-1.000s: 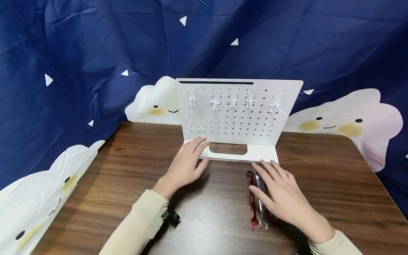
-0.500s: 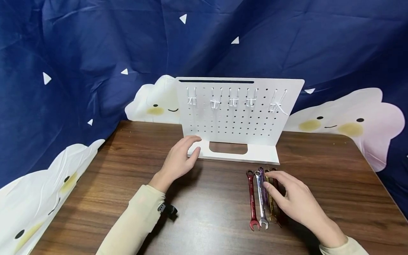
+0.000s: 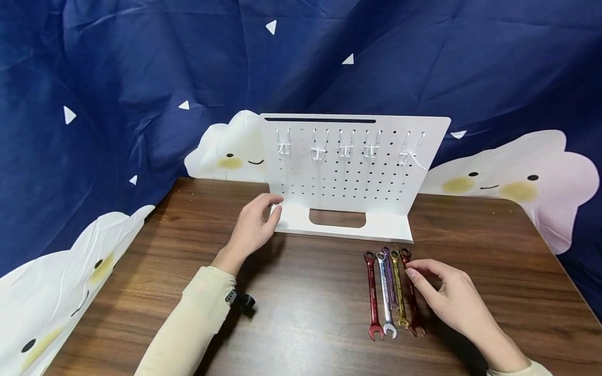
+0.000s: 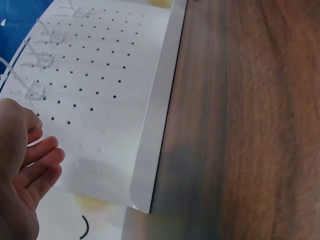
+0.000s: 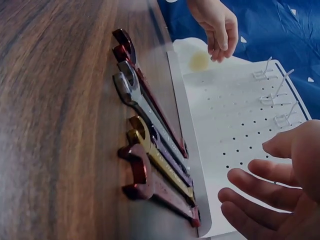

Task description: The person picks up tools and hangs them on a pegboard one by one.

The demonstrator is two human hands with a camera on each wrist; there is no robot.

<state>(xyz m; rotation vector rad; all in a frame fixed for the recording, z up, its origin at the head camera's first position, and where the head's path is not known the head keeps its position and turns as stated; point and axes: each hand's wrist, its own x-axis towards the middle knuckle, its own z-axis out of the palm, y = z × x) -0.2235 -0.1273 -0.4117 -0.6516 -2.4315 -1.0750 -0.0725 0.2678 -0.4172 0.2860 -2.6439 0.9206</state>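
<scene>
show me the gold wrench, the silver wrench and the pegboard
gold wrench [image 3: 399, 290], head view, middle of the shaft
silver wrench [image 3: 385, 292], head view, middle of the shaft
pegboard [image 3: 350, 177], head view, on the upright panel

Nothing legible from here. Faint lettering on the wrenches [image 3: 392, 287], nearer the tabletop [image 3: 303, 318]'s right edge than left; too small, blurred to read.

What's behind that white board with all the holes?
Beyond the white board, blue cloth with pale clouds shows past its edges, and brown tabletop through its lower opening. Anything standing directly behind it is covered, so I can't tell.
</scene>
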